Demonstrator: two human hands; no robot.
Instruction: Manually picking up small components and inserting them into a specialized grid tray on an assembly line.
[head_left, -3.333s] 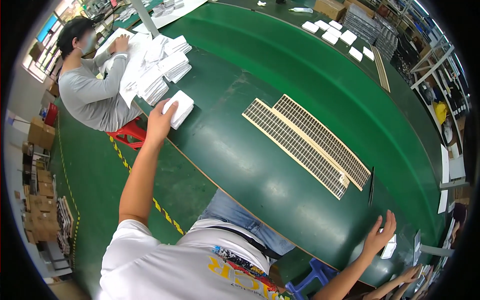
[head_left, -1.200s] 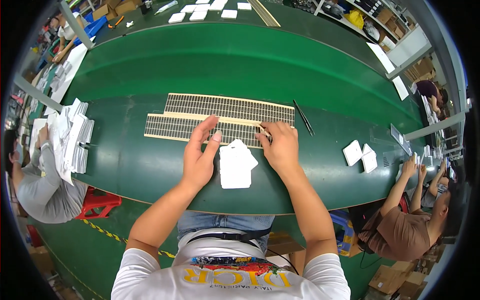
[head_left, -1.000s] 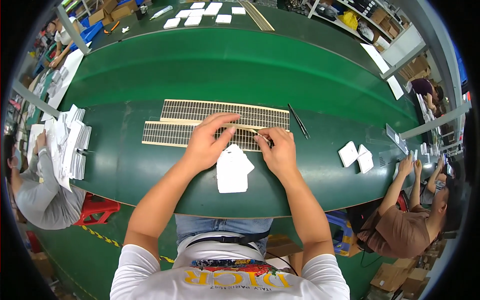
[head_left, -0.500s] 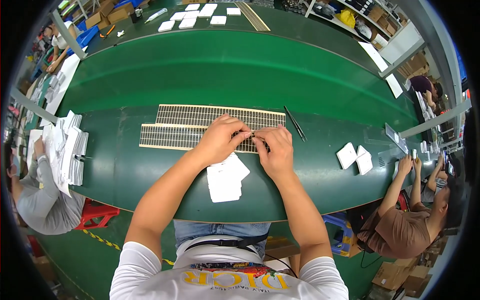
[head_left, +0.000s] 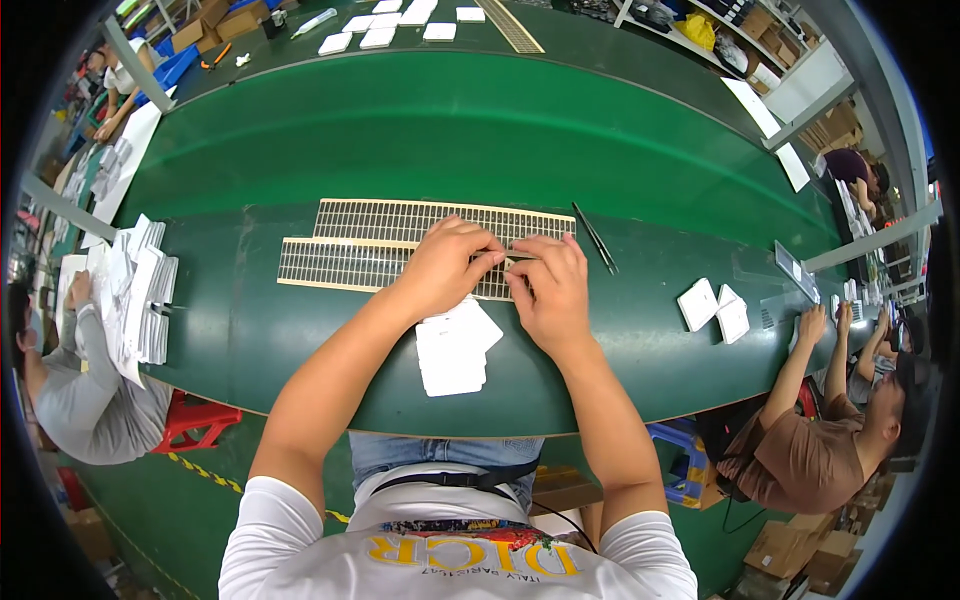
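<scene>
Two long pale-edged sheets with rows of small dark rectangular cells lie one behind the other, the rear sheet (head_left: 375, 218) and the front sheet (head_left: 340, 266). Over the front sheet, my left hand (head_left: 450, 265) has thumb and forefinger pinched at their tips. My right hand (head_left: 552, 290) faces it with fingers curled inward, its thumb and forefinger close together. Between the fingertips is a tiny pale piece, too small to name. Several white rounded-square pieces (head_left: 452, 350) overlap just in front of my left hand. Dark tweezers (head_left: 596, 238) rest beyond my right hand.
Two white square pieces (head_left: 698, 304) lie to the right, near a person in brown (head_left: 815, 440). Stacked white sheets (head_left: 145, 300) stand at the left beside a person in grey. A green belt (head_left: 440, 125) runs behind the work surface, with more white squares (head_left: 378, 38) beyond it.
Both hands remain at the same place on the front sheet. The right hand's upper fingers have lifted and spread a little. The whole view has shifted slightly.
</scene>
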